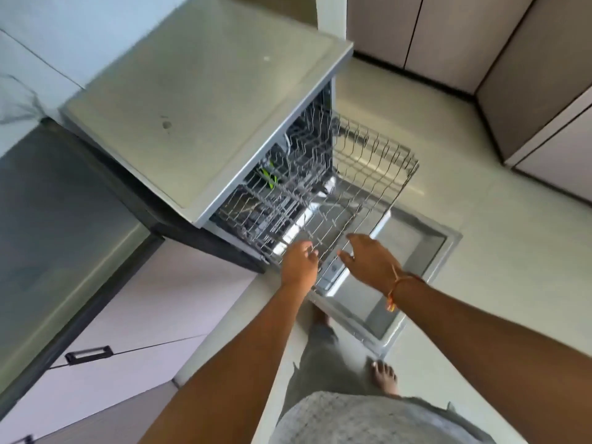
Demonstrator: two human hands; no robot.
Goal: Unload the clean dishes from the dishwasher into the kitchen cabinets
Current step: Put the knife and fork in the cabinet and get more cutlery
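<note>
- L hand [299,262]: fingers curled at front rim of the upper rack [395,197], looks touching the wire; blur, so can't tell if it's gripping.
- R hand [368,262]: fingers spread & relaxed, holding nothing, just beside the same rim. Thread band [397,283] on wrist.
- Hands apart, side by side; L is the nearer one to the rim.
- Rack sits straight ahead of both hands, pulled out over the open door [413,251]; long axis runs from the dishwasher [205,107] toward the person.
- Dishes: none plain in the pulled-out part, only bare grey tines.
- Deeper in, a green-yellow item [270,180] & a white piece [330,184], prob. lower down; too blurred to name.
- Judgement: next reach goes fwd & inward past the rim, or the rack gets pushed back in.
- Cabinets [448,43] well apart, across the floor [480,219].
</note>
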